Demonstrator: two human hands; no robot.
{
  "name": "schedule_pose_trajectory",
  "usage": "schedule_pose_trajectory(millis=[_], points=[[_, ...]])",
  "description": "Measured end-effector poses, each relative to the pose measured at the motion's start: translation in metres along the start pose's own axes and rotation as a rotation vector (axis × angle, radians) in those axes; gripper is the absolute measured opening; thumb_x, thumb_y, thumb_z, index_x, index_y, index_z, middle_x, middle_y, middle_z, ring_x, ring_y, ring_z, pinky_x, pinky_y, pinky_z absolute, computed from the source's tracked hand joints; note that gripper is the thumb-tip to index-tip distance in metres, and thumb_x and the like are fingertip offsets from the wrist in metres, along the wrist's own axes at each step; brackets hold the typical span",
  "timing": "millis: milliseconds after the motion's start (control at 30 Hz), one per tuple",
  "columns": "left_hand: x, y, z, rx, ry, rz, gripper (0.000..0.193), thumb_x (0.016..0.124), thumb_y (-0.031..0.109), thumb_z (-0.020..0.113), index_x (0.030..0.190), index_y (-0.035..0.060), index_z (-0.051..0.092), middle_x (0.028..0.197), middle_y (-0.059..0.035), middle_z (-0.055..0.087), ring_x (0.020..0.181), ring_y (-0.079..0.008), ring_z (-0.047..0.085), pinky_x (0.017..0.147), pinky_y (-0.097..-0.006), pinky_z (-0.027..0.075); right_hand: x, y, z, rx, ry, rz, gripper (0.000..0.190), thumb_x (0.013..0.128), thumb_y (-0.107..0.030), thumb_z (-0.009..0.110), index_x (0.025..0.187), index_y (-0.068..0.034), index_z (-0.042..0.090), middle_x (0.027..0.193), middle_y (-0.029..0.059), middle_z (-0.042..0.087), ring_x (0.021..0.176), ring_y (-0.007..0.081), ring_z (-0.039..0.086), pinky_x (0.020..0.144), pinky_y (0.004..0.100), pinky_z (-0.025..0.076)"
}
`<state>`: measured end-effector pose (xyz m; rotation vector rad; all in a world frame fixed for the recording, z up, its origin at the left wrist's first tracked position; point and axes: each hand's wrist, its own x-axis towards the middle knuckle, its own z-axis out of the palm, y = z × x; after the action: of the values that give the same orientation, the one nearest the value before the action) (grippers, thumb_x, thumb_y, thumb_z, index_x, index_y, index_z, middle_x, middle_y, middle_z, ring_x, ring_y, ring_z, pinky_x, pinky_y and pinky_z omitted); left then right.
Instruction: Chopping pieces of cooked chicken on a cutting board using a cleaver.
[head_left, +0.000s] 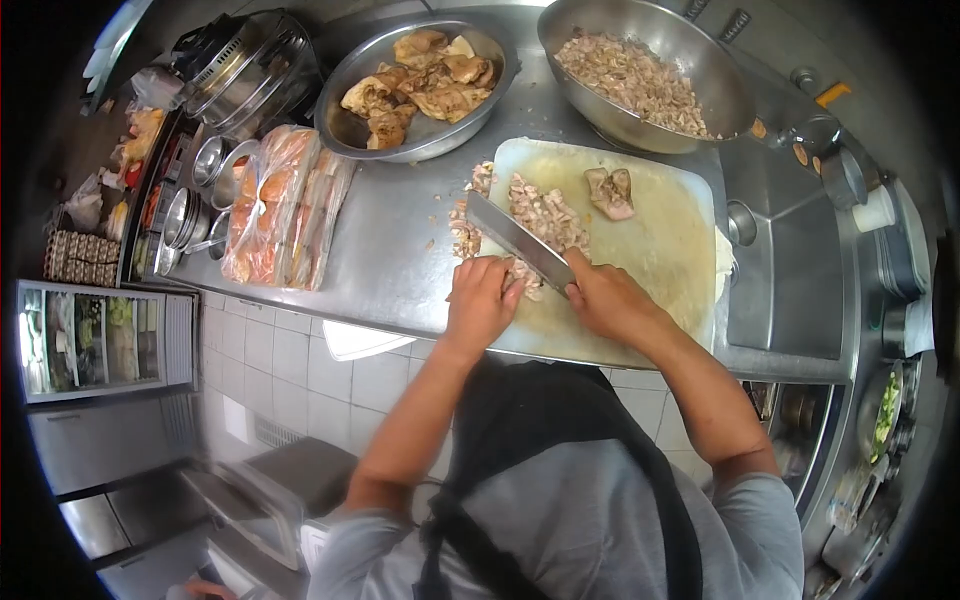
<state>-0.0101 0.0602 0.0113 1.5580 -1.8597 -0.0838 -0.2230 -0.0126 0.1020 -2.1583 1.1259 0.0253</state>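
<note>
My right hand (611, 296) grips the handle of a cleaver (521, 241), whose broad blade points up and left across chopped meat (551, 214) on a pale cutting board (660, 277). By the board's left edge, my left hand (484, 296) rests with its fingers bent against small meat pieces near the blade; whether it holds any is hidden. More chopped bits (466, 234) lie along that edge, partly on the steel counter. An uncut piece of cooked meat (610, 193) sits on the upper right of the board.
Beyond the board stand a large steel bowl of chopped meat (645, 82) and a steel basin (330, 124) with browned chicken pieces (427, 79). Plastic-bagged bread (277, 206) and small metal bowls (184, 217) are on the left. At right is a steel sink (795, 285). Part of another person's hand (210, 589) shows lower left.
</note>
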Motion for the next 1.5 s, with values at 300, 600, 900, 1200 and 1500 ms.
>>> schedule_pose_trajectory(millis=[300, 600, 900, 1200, 1500], points=[[0.004, 0.004, 0.007, -0.132, 0.09, -0.065, 0.02, 0.078, 0.003, 0.073, 0.095, 0.0021, 0.064, 0.098, -0.0132, 0.063, 0.094, -0.0341, 0.059, 0.084, -0.0438, 0.049, -0.025, -0.011, -0.006, -0.123, -0.033, -0.046, 0.029, 0.088, 0.0, 0.049, 0.117, 0.002, 0.047, 0.084, 0.032, 0.066, 0.084, 0.0501, 0.066, 0.074, 0.0574, 0.05], [0.002, 0.004, 0.005, -0.106, 0.091, -0.007, 0.018, 0.073, 0.0, 0.072, 0.088, 0.0023, 0.063, 0.095, -0.0118, 0.062, 0.091, -0.0328, 0.059, 0.082, -0.0427, 0.048, -0.029, -0.017, 0.004, -0.03, -0.112, 0.037, 0.031, 0.097, -0.012, 0.055, 0.122, 0.0, 0.042, 0.087, 0.0328, 0.066, 0.085, 0.052, 0.064, 0.075, 0.0595, 0.048], [-0.001, 0.005, 0.003, -0.103, 0.073, 0.018, 0.017, 0.071, -0.002, 0.071, 0.085, 0.0028, 0.062, 0.092, -0.0099, 0.062, 0.09, -0.0317, 0.059, 0.082, -0.0417, 0.049, -0.025, -0.008, 0.027, 0.079, -0.034, 0.04, 0.045, 0.096, -0.011, 0.057, 0.135, 0.0, 0.038, 0.088, 0.0312, 0.067, 0.086, 0.0504, 0.066, 0.076, 0.0588, 0.048], [-0.028, 0.004, -0.016, -0.052, 0.058, -0.078, 0.035, 0.077, 0.008, 0.075, 0.11, 0.0042, 0.064, 0.116, -0.0144, 0.063, 0.106, -0.0322, 0.058, 0.093, -0.0458, 0.043, -0.002, 0.001, -0.003, -0.021, 0.01, 0.069, 0.031, 0.096, -0.01, 0.05, 0.126, -0.002, 0.045, 0.094, 0.0314, 0.068, 0.09, 0.0495, 0.066, 0.081, 0.0583, 0.049], [0.012, 0.006, 0.004, 0.026, 0.035, 0.026, 0.021, 0.078, 0.008, 0.075, 0.097, 0.0054, 0.066, 0.094, -0.0095, 0.062, 0.092, -0.0307, 0.057, 0.084, -0.0424, 0.044, -0.012, -0.001, -0.006, -0.103, 0.07, -0.065, 0.03, 0.09, -0.002, 0.047, 0.12, 0.001, 0.047, 0.088, 0.0306, 0.068, 0.083, 0.048, 0.067, 0.075, 0.0573, 0.051]])
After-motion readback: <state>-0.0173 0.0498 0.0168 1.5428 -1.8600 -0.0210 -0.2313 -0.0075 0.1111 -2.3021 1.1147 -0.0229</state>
